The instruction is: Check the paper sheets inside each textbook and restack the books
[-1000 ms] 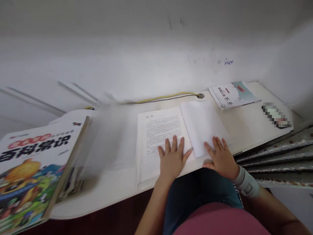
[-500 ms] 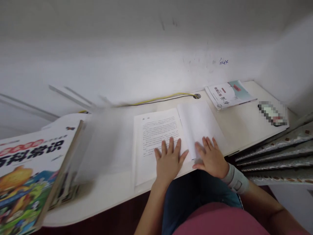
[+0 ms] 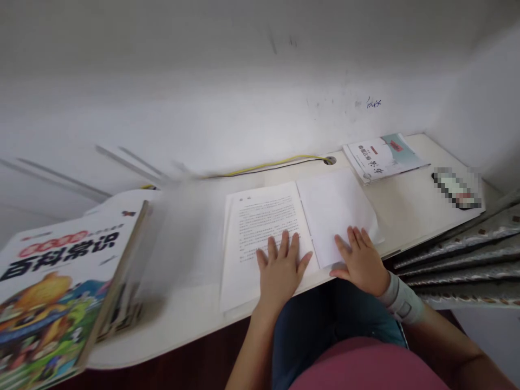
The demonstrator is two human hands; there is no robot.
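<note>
- Pressing the left hand (image 3: 280, 271) flat and palm down on the lower part of the printed page (image 3: 264, 222), fingers spread wide and gripping nothing.
- Resting the right hand (image 3: 361, 262) flat in the same way on the near edge of the blank page (image 3: 335, 208), fingers fanned open and holding nothing. Placing it at 3 o'clock from the left hand, just beside it, with the thumbs apart.
- Noting a pale wristband (image 3: 400, 300) sitting on the right wrist.
- Finding both pages lying side by side on the white desk (image 3: 406, 216), close to its near edge and directly before the person. Seeing the printed page at 9 o'clock of the blank one, the two meeting along the middle. Being unable to tell whether they are bound together.
- Recording a thin booklet (image 3: 382, 156) lying at 1 o'clock from the blank page, well apart from both hands.
- Observing a blurred dark object (image 3: 457, 188) at 3 o'clock from the blank page, near the desk's right end.
- Tracing a yellow cable (image 3: 276, 162) running along the foot of the wall (image 3: 244, 81), at 12 o'clock from the printed page.
- Logging a colourful picture book (image 3: 52, 281) lying tilted at 9 o'clock, well apart from the left hand.
</note>
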